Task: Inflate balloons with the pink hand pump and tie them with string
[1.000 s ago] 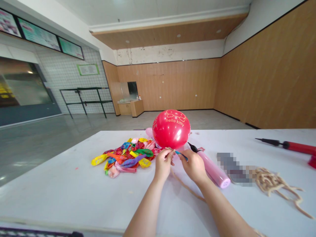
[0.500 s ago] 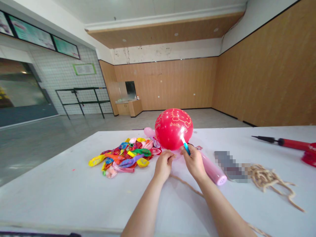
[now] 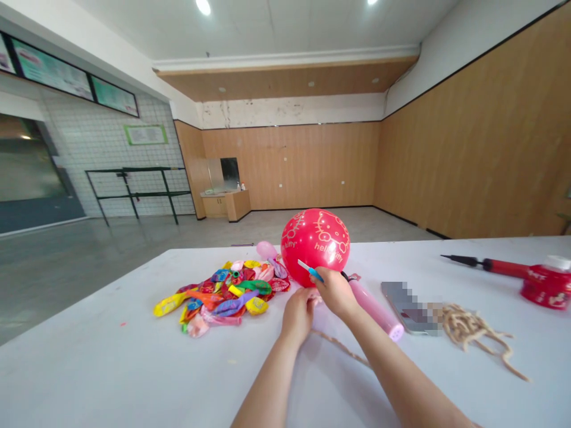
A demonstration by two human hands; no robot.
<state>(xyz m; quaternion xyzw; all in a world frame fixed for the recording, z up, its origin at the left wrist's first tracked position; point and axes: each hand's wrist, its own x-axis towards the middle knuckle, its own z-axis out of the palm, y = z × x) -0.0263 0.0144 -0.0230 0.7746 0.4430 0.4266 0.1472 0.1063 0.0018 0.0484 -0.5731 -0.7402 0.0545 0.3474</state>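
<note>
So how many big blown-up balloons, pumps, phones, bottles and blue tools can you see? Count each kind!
Big balloon: 1
Pumps: 2 (pink pump, red pump)
Phone: 1
Bottle: 1
Blue tool: 1
Total: 6, leaving out the heaped balloons

The blue-and-white tool (image 3: pixel 316 274) has tilted further left.

Tan wood-panelled back wall (image 3: pixel 312 154) is rising at twelve o'clock, smooth grey floor (image 3: pixel 263 229) is stretching below it, dark-green metal rail frame (image 3: pixel 147 194) is standing at nine, bright round ceiling lights (image 3: pixel 203 6) are glowing at eleven and one
</note>
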